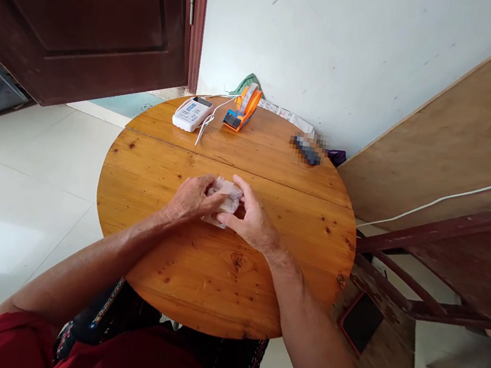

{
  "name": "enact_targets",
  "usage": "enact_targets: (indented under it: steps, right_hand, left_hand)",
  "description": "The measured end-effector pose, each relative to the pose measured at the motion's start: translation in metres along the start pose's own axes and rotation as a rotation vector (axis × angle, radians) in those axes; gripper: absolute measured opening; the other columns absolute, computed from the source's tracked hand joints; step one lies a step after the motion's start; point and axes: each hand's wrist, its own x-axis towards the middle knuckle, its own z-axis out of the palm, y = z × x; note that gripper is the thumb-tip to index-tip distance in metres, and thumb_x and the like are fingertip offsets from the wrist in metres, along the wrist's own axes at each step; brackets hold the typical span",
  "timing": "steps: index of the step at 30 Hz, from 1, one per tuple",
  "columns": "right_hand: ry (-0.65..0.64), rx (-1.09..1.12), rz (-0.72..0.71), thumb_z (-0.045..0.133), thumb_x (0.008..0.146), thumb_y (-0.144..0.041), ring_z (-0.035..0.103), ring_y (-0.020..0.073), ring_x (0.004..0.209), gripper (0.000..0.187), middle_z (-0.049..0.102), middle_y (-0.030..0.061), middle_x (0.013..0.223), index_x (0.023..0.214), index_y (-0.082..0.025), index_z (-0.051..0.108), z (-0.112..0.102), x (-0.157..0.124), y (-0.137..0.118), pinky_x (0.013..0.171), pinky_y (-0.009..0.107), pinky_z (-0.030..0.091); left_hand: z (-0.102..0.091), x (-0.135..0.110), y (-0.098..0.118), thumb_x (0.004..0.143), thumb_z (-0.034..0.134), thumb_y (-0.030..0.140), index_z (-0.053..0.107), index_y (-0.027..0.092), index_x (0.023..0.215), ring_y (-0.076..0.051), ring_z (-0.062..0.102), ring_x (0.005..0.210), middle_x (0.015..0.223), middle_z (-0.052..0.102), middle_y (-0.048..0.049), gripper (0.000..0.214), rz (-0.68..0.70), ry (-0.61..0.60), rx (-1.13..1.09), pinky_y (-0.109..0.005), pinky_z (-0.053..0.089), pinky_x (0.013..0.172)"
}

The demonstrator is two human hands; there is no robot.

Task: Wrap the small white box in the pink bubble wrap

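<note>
Near the middle of the round wooden table [174, 168], both hands are on a small packet in clear, crinkled plastic wrap [228, 191]. What lies inside the wrap is too unclear to name. My left hand [195, 198] grips the packet from the left, its thumb laid across the top. From the right, my right hand [252, 215] curves around it, thumb at the near edge and fingers at the far edge. Parts of the packet are hidden under the fingers.
An orange and blue tape dispenser [241, 113] stands at the table's back, beside a white box-shaped device [192, 113] with a white cable [207, 119]. A blurred dark object [307, 150] lies at the back right. A wooden chair [444, 267] stands to the right.
</note>
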Motion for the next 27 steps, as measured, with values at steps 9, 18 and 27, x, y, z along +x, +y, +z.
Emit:
enact_targets:
  steps: [9,18,27]
  right_hand:
    - [0.071,0.072,0.084,0.086,0.072,-0.044,0.075,0.0241,0.096,0.088,0.077,0.0081,0.116,0.151,-0.023,0.052,-0.007,0.010,0.006,0.086,0.039,0.063]
    - [0.201,0.103,-0.013,0.068,0.081,-0.040,0.074,0.0258,0.102,0.052,0.081,0.0071,0.110,0.129,-0.022,0.066,-0.011,0.017,0.003,0.099,0.046,0.056]
    - [0.223,0.034,-0.002,0.072,0.075,-0.041,0.070,0.0204,0.086,0.038,0.078,0.0045,0.098,0.108,-0.022,0.073,-0.008,0.025,0.000,0.084,0.037,0.056]
  left_hand:
    - [-0.003,0.001,-0.019,0.071,0.077,0.036,0.066,0.015,0.123,-0.023,0.072,0.096,0.106,0.077,-0.0068,0.057,0.024,-0.255,-0.539,-0.035,0.056,0.088]
    - [0.008,0.005,-0.027,0.067,0.076,0.019,0.052,0.013,0.139,-0.015,0.068,0.082,0.092,0.071,0.0002,0.076,-0.055,-0.190,-0.697,-0.028,0.055,0.077]
    - [0.011,0.004,-0.029,0.070,0.079,0.022,0.048,0.017,0.148,-0.013,0.063,0.079,0.091,0.065,0.0020,0.084,0.016,-0.166,-0.657,-0.027,0.051,0.075]
